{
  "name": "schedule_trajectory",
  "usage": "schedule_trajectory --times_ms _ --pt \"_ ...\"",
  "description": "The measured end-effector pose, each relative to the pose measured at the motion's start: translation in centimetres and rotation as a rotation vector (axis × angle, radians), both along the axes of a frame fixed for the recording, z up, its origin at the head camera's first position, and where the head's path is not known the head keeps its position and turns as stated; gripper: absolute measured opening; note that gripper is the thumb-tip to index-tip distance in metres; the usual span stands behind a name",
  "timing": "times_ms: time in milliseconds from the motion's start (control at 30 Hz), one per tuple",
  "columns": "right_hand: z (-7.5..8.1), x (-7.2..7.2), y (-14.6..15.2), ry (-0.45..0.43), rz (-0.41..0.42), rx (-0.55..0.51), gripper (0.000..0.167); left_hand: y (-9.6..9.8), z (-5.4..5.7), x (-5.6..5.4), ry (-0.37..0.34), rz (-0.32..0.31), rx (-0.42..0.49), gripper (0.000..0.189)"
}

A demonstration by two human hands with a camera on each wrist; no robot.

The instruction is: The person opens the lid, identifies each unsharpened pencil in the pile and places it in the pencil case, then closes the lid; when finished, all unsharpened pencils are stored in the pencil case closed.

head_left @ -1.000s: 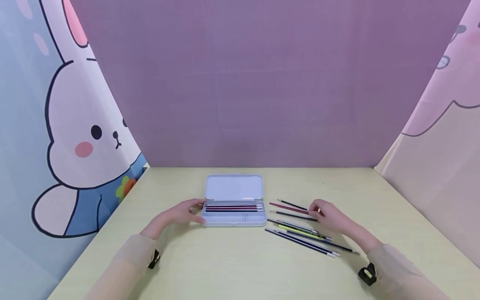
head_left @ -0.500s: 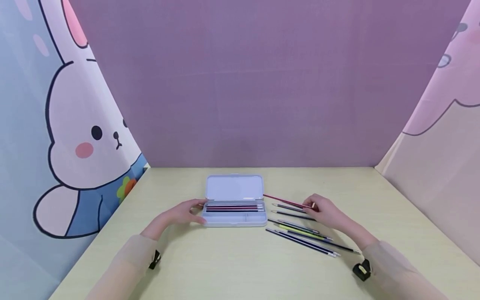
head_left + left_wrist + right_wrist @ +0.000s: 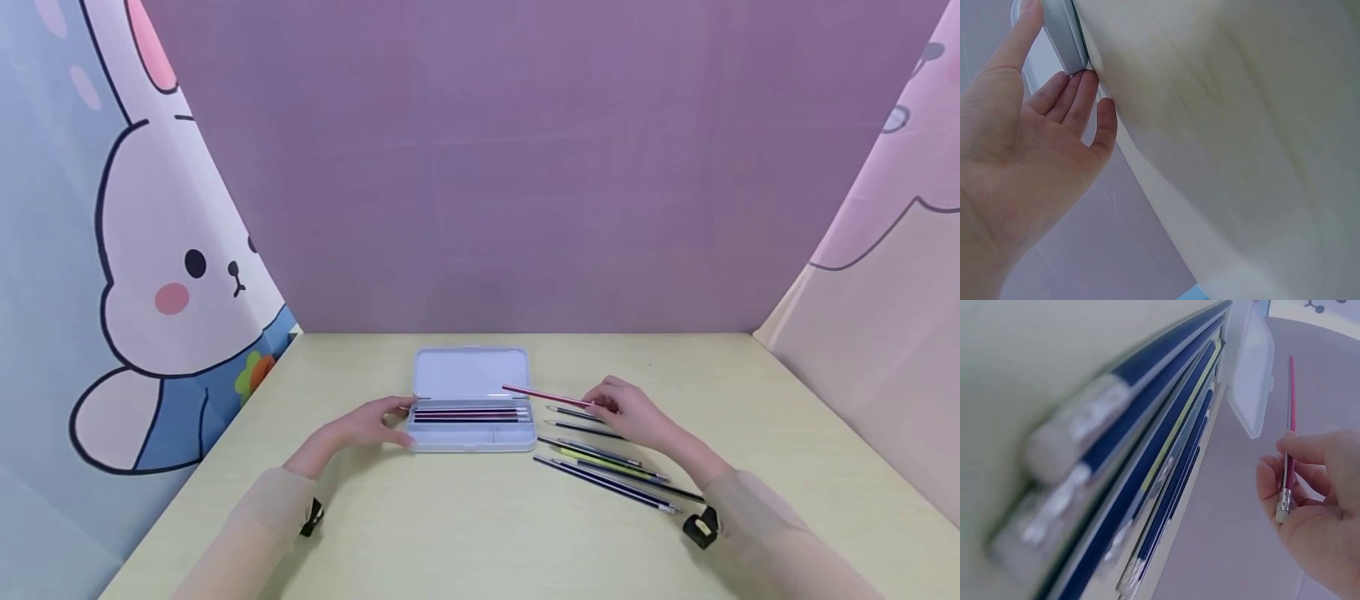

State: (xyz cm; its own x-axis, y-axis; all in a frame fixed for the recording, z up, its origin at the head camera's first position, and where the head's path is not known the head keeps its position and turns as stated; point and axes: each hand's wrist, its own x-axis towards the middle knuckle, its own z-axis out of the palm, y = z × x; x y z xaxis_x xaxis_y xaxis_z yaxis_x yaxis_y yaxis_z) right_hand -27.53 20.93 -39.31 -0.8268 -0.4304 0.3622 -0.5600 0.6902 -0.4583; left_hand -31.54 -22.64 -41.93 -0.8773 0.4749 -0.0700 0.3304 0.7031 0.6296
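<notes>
Right hand [image 3: 628, 412] pinches 1 red pencil [image 3: 547, 396] near eraser [image 3: 1282, 516]; free end could snag lid [image 3: 465, 372] left of that hand if swung low. Left hand [image 3: 367, 423] grips pencil case [image 3: 472, 449].

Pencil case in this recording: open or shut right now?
Open. The pencil case has its lid folded back, and pencils show in its far compartment.

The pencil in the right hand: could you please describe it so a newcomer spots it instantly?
On the pale table, find the open pencil case. To its right, the right hand pinches a red pencil near its white eraser. It alone is held up; the dark pencils and yellow-green one beside the case lie on the table.
</notes>
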Motion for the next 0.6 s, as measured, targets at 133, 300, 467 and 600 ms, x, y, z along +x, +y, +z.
schedule_trajectory --times_ms 133,300,467,600 --pt "0.3 -0.2 -0.8 -0.004 0.004 -0.008 0.011 0.0 -0.1 -0.2 0.004 -0.003 -0.004 0.082" --pt "0.7 -0.5 -1.9 -0.005 0.000 -0.028 0.010 0.0 -0.2 -0.3 0.012 -0.013 -0.007 0.081" --pt "0.9 -0.7 -3.0 0.021 0.014 -0.036 0.009 0.0 -0.2 -0.2 0.002 -0.001 -0.004 0.081" --pt "1.0 -0.9 -3.9 0.028 0.008 -0.053 0.008 0.0 -0.2 -0.2 -0.005 0.004 -0.001 0.080"
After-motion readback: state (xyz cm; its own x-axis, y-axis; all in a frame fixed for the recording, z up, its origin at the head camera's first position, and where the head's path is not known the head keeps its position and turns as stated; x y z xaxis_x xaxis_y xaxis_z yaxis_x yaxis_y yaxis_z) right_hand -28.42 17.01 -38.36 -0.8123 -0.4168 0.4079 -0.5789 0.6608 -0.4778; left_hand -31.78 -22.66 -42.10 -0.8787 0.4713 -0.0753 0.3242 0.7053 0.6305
